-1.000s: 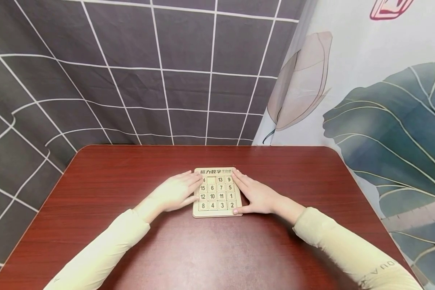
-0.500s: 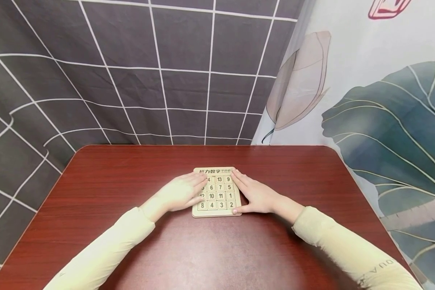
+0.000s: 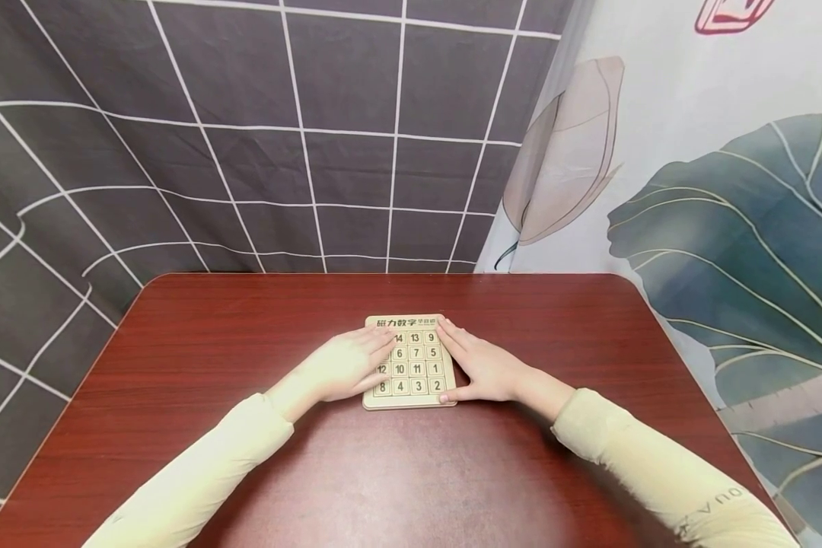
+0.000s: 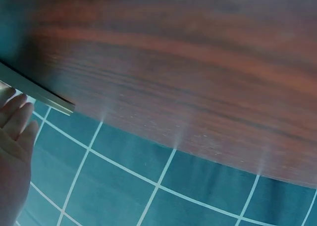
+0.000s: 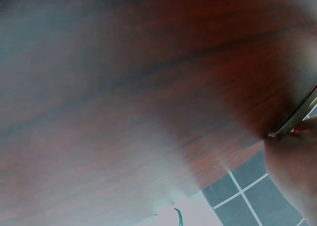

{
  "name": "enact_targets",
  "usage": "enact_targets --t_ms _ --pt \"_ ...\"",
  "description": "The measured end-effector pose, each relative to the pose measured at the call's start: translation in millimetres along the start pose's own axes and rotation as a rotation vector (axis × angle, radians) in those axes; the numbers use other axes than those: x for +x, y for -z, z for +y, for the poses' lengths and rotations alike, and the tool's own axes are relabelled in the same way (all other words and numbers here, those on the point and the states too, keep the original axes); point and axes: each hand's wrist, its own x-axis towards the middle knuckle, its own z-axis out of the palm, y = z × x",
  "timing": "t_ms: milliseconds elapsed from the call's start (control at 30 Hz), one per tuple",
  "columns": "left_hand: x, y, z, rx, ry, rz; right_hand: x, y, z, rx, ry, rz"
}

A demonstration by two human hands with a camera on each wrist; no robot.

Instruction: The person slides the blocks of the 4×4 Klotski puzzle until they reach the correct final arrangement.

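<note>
A pale number slide puzzle (image 3: 411,403) lies flat on the table in the head view, with numbered square tiles in a frame. My left hand (image 3: 345,363) lies over its left side with straight fingers, the fingertips touching near the 14 tile (image 3: 399,338). Part of the left column is hidden under that hand. Along the right edge rests my right hand (image 3: 488,369), its fingers extended at the upper right and its thumb on the lower right corner. In the left wrist view the puzzle's edge (image 4: 39,93) shows beside the left fingers (image 4: 19,118).
The dark red wooden table (image 3: 383,472) has rounded far corners. Behind it hangs a grey curtain (image 3: 246,160) with white grid lines. A white curtain with leaf prints (image 3: 747,228) hangs at the right.
My left hand has shifted right over the puzzle. The 14 tile has slid right, from the left column into the gap in the second column. The right hand stays in place.
</note>
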Motion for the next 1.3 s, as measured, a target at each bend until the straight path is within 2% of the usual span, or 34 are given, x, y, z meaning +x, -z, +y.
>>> enact_targets --t_ms 167,400,933,1133,1300 --pt "-13.1 3.7 4.5 0.021 -0.027 0.046 0.1 1.0 -0.4 0.009 -0.015 -0.004" --pt "-23.9 4.7 10.1 0.044 -0.033 0.053 0.3 -1.1 0.0 0.010 -0.020 -0.012" --pt "-13.7 -1.5 -7.8 0.017 0.009 0.026 2.0 -1.9 -0.3 0.012 -0.021 -0.021" --pt "-17.1 0.7 -5.0 0.019 -0.008 0.032 2.1 -1.6 -0.2 0.006 -0.018 -0.018" --pt "-28.8 3.4 5.4 0.030 -0.066 0.073 1.8 -0.6 0.2 0.005 -0.010 -0.015"
